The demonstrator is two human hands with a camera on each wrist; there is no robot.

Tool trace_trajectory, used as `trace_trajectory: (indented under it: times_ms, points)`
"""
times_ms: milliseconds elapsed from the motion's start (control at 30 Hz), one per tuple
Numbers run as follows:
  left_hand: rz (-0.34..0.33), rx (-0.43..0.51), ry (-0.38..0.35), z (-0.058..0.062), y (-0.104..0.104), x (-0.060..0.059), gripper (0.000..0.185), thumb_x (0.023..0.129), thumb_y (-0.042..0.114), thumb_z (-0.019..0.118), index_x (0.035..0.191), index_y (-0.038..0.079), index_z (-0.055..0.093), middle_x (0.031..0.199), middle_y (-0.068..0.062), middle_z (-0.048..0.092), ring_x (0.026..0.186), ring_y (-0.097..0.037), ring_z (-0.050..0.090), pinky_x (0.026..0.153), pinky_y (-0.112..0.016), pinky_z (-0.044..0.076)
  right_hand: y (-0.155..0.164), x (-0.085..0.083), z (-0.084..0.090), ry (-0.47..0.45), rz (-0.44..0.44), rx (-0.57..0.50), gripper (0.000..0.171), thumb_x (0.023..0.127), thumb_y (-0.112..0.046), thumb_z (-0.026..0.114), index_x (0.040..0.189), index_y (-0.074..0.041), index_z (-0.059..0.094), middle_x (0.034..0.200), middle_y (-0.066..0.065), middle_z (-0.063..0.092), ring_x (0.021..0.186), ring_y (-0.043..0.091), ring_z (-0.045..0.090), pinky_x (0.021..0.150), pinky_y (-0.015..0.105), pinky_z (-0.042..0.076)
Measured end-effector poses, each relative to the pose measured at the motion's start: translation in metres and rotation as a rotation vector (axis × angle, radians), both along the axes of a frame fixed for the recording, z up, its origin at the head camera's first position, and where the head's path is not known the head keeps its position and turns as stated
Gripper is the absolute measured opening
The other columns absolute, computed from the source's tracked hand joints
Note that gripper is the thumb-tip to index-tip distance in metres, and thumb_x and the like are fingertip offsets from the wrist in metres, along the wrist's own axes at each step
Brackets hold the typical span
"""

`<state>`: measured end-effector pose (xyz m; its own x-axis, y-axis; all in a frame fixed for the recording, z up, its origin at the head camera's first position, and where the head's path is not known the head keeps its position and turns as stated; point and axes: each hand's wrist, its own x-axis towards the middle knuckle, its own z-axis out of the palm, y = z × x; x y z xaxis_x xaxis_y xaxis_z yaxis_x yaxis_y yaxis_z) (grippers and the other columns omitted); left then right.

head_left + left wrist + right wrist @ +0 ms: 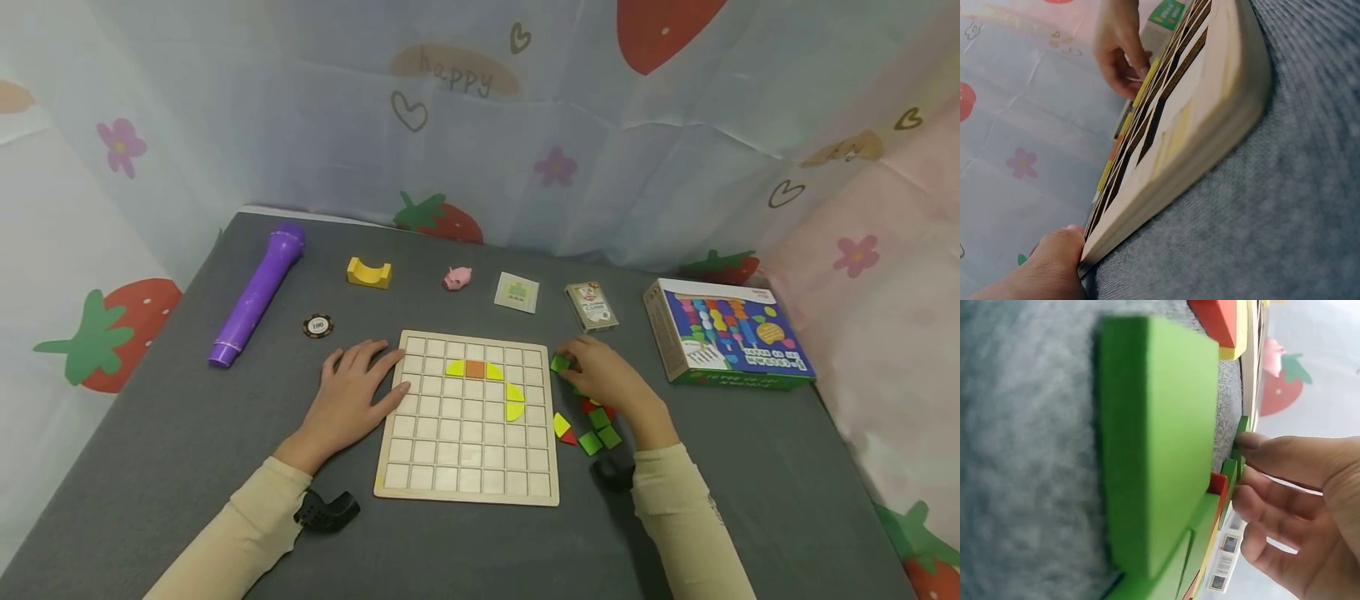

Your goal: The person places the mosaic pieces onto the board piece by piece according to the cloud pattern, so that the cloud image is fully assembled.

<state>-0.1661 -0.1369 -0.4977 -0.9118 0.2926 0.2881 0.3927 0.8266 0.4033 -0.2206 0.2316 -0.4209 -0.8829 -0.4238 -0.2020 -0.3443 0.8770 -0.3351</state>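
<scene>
A wooden grid board (459,492) lies in the middle of the table. Several yellow quarter-round tiles (514,411) and an orange square tile (475,369) sit in its cells. My left hand (348,400) rests at the board's left edge with fingers spread, thumb and fingertips on the rim. On the far side of the board, my right hand (603,373) pinches a green square tile (559,363) between thumb and fingers; the right wrist view shows the thumb (1266,447) against it. Loose green tiles (590,442), red ones and yellow ones lie below that hand.
Along the back are a purple microphone (258,292), a poker chip (318,326), a yellow cradle-shaped block (369,273), a pink pig figure (457,278), a small pattern card (517,292) and a playing-card box (592,306). A colourful game box (727,333) stands right.
</scene>
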Motion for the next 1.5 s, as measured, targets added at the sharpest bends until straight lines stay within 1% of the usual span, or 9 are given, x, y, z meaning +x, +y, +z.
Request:
trace_trajectory:
  times_ms: [167,367,467,600,733,900,1067,1267,1500]
  points:
    - [0.001,-0.004,-0.001,0.001,0.000,0.000,0.054,0.094,0.048,0.054,0.139,0.018,0.051,0.142,-0.016,0.044,0.133,-0.035,0.036,0.106,-0.062,0.019,-0.003,0.001,0.004,-0.009,-0.011,0.006,0.038,0.094,-0.014,0.062,0.129,0.000,0.055,0.120,0.015,0.057,0.103,0.027,0.059,0.085,0.041,0.052]
    - [-0.003,-0.010,0.009,0.001,0.000,-0.001,0.054,0.094,0.048,0.054,0.139,0.018,0.051,0.141,-0.016,0.045,0.133,-0.035,0.037,0.105,-0.062,0.021,-0.008,0.006,0.011,0.014,-0.036,0.053,0.037,0.095,-0.016,0.061,0.128,0.001,0.055,0.120,0.016,0.057,0.104,0.029,0.059,0.086,0.042,0.052]
    - [-0.005,-0.009,0.006,0.001,0.000,-0.001,0.054,0.094,0.048,0.054,0.139,0.018,0.051,0.141,-0.016,0.045,0.133,-0.035,0.037,0.105,-0.061,0.021,-0.014,0.010,0.015,0.020,-0.030,0.022,0.035,0.095,-0.014,0.061,0.126,0.000,0.056,0.121,0.016,0.056,0.101,0.028,0.061,0.083,0.041,0.053]
    - [-0.007,-0.009,0.003,0.002,0.000,-0.001,0.054,0.094,0.048,0.054,0.139,0.018,0.052,0.141,-0.016,0.045,0.133,-0.035,0.037,0.105,-0.062,0.021,-0.029,0.020,0.019,0.046,0.055,-0.057,0.029,0.093,-0.011,0.064,0.120,-0.003,0.060,0.117,0.012,0.058,0.092,0.022,0.061,0.075,0.034,0.054]
    - [-0.008,-0.007,-0.004,0.002,0.001,0.000,0.054,0.094,0.048,0.054,0.139,0.018,0.052,0.141,-0.016,0.045,0.133,-0.035,0.037,0.106,-0.062,0.020,-0.047,0.028,0.015,0.076,0.153,-0.068,0.024,0.091,-0.014,0.067,0.113,-0.007,0.065,0.108,0.005,0.060,0.084,0.016,0.056,0.072,0.029,0.051]
    - [-0.007,-0.011,-0.003,0.002,0.002,0.001,0.054,0.094,0.048,0.054,0.138,0.018,0.052,0.141,-0.016,0.045,0.134,-0.035,0.036,0.106,-0.063,0.020,-0.061,0.033,0.006,0.070,0.232,-0.064,0.023,0.090,-0.018,0.069,0.111,-0.009,0.067,0.105,0.000,0.062,0.088,0.013,0.059,0.077,0.029,0.051]
    - [-0.006,-0.010,-0.006,0.002,0.003,0.001,0.054,0.094,0.048,0.054,0.138,0.018,0.052,0.141,-0.016,0.045,0.134,-0.035,0.037,0.106,-0.063,0.020,-0.065,0.034,-0.002,0.141,0.315,-0.059,0.022,0.089,-0.016,0.070,0.109,-0.009,0.069,0.107,0.001,0.063,0.092,0.014,0.062,0.079,0.028,0.052]
    - [-0.004,-0.007,-0.003,0.002,0.003,0.001,0.054,0.094,0.048,0.054,0.138,0.018,0.052,0.142,-0.016,0.045,0.134,-0.035,0.036,0.106,-0.063,0.020,-0.069,0.034,-0.004,0.190,0.337,-0.040,0.023,0.088,-0.017,0.070,0.109,-0.009,0.069,0.106,0.001,0.063,0.095,0.014,0.062,0.080,0.028,0.052]
    - [-0.007,0.010,0.044,0.000,0.000,0.001,0.051,0.093,0.044,0.058,0.136,0.016,0.054,0.139,-0.017,0.047,0.131,-0.037,0.039,0.104,-0.062,0.022,-0.071,0.033,-0.002,0.209,0.322,-0.004,0.023,0.088,-0.019,0.071,0.109,-0.012,0.068,0.104,0.000,0.061,0.088,0.012,0.060,0.075,0.027,0.052]
